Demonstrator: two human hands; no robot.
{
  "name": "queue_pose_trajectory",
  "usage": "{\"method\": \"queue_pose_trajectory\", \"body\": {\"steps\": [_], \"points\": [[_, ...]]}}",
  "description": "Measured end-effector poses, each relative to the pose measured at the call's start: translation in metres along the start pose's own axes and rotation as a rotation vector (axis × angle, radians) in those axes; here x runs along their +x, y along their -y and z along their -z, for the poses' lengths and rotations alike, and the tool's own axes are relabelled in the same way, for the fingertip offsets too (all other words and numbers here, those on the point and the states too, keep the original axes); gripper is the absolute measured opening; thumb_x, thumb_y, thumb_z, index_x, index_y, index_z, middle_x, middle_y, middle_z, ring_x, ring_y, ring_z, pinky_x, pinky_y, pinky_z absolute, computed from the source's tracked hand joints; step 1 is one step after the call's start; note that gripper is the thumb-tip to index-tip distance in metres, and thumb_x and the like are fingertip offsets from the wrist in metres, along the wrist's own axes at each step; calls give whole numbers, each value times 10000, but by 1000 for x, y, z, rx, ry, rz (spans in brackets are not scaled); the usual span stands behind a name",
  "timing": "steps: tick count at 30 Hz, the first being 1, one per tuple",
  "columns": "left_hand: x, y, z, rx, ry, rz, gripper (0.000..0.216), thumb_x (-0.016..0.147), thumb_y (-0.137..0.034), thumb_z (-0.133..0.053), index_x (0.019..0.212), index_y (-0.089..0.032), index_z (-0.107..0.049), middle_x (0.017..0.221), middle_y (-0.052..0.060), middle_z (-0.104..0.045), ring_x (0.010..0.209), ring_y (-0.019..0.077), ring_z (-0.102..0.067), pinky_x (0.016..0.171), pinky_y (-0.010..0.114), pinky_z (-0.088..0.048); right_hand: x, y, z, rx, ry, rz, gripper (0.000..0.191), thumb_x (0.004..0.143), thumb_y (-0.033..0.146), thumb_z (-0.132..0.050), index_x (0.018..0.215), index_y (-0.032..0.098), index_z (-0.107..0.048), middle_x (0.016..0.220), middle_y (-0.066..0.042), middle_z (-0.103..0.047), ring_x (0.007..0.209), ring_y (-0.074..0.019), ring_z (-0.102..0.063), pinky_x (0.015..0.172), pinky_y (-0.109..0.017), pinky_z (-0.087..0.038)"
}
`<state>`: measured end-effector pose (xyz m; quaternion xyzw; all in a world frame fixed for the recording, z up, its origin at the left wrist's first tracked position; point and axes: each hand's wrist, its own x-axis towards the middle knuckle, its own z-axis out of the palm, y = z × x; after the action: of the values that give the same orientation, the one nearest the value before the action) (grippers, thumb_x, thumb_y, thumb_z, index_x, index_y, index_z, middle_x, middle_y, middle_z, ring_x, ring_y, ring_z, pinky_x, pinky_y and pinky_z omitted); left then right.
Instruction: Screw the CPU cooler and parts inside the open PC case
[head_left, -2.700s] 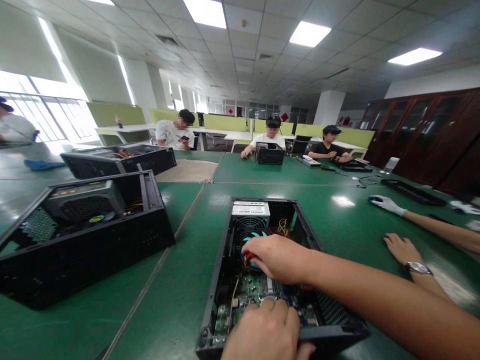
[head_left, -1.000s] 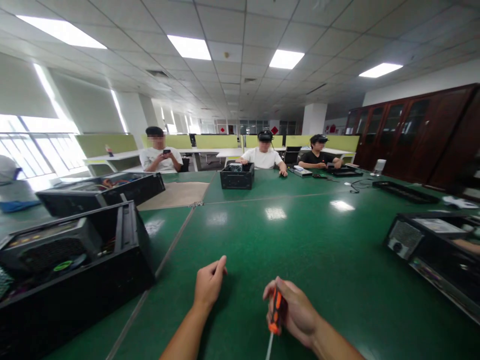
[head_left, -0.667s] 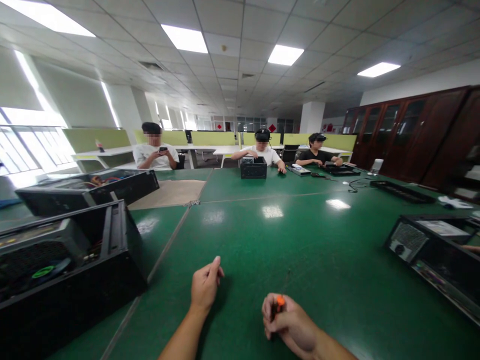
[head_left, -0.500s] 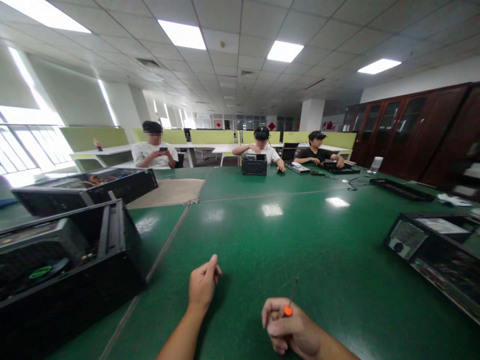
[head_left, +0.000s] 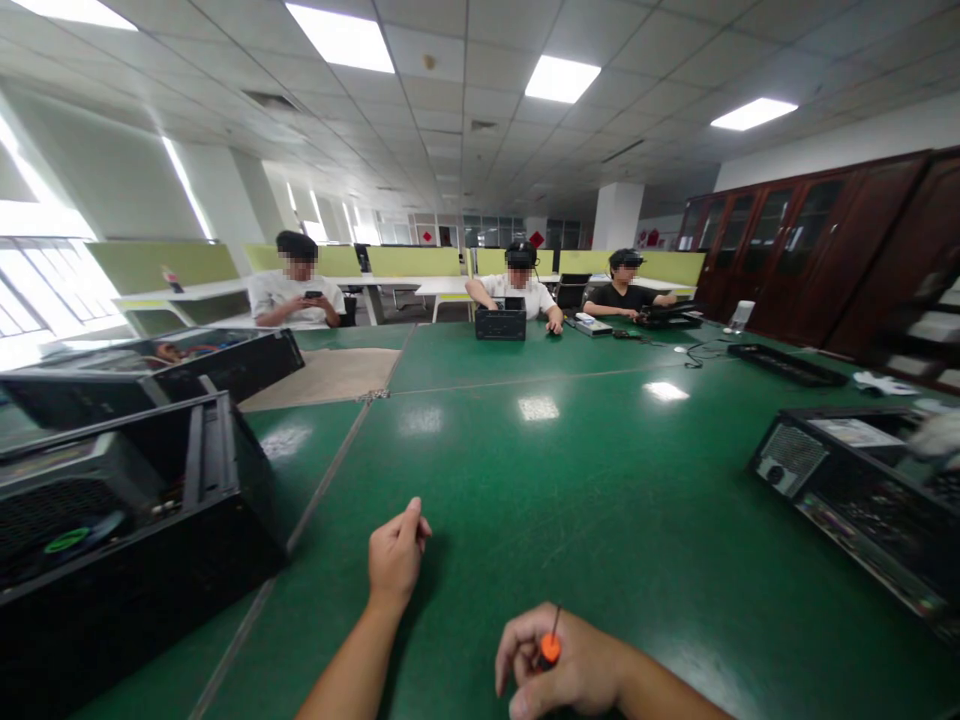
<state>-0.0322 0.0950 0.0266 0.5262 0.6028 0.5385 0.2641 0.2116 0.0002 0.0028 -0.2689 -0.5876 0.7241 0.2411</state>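
My right hand (head_left: 559,660) is curled around a screwdriver (head_left: 550,648) above the green tabletop, low in the view. The screwdriver's orange handle end shows between thumb and fingers, its thin dark shaft pointing up and away; the rest of the handle is mostly hidden. To its left, my left hand (head_left: 396,555) is over the table, closed with the thumb on top. Nothing shows in its fingers. An opened black computer case (head_left: 247,520) stands left of that hand, a power supply and a fan with a green centre inside it.
A second computer case (head_left: 225,375) lies behind the first, near a beige mat (head_left: 330,375). At right is another opened case (head_left: 795,465), a blurred pale shape over its far end. Across the green table (head_left: 480,440), three people sit; one has a small black case (head_left: 500,324).
My right hand has moved a little left and tilted, so the screwdriver's shaft looks shorter. My left hand keeps its pose. The whole view has shifted slightly; a pale shape now shows over the right-hand case.
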Motion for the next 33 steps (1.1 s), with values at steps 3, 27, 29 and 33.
{"method": "queue_pose_trajectory", "body": {"steps": [3,27,29,33], "points": [[0,-1,0,-7,5,1,552,859,-620,-489,511,-197,-558,424,-29,-452,414,130,-425,453,252,-354,2,-3,3,19,1,-20,501,561,466,-927,883,133,-738,578,60,-573,478,-51,-433,475,-187,-306],[-8,-17,4,-12,71,-407,431,974,-504,-465,776,-193,-688,661,7,-660,633,179,-642,639,276,-508,13,-35,-34,-81,-481,107,134,607,203,-657,735,169,-641,493,90,-423,466,-72,-302,470,-230,-209],[-3,-33,-4,44,119,-442,374,978,-490,-476,954,-202,-713,829,27,-732,785,200,-697,759,305,-542,11,-33,-35,-93,-495,99,135,608,213,-670,730,172,-630,496,90,-419,469,-74,-306,475,-233,-222],[7,-75,-30,208,275,-621,377,1000,-461,-458,1235,-238,-651,1216,65,-714,1134,236,-659,1012,395,-500,9,-30,-36,-115,-499,112,159,632,255,-701,742,175,-619,516,87,-424,483,-81,-337,489,-237,-242]]}}
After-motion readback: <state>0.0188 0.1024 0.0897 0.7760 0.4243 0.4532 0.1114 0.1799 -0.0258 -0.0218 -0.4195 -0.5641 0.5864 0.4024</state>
